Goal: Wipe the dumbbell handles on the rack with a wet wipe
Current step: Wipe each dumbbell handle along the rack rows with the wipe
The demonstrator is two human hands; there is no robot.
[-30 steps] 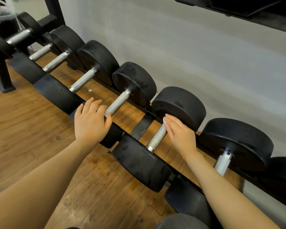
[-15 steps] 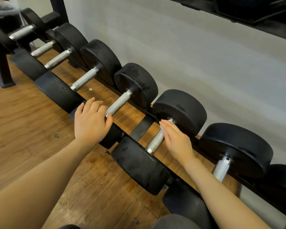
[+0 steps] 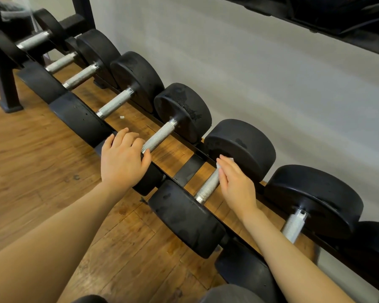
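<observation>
1. The fingers (image 3: 224,166) of the right hand (image 3: 236,184) are lying fairly straight, pressing a white wipe (image 3: 229,160) onto the far end of a handle (image 3: 208,185); only a corner of the wipe is showing.
2. The left hand (image 3: 123,158) is resting, fingers loosely bent, on the near weight of the neighbouring dumbbell (image 3: 162,133), apparently bracing rather than gripping.
3. The handle is running diagonally, from the near-left weight (image 3: 184,217) up to the far-right weight (image 3: 241,147), so the wipe probably needs sliding back toward the body along that line.
4. The rack (image 3: 190,166) is carrying further dumbbells both ways (the next handle (image 3: 293,226) rightward is lying nearer the right hand).
</observation>
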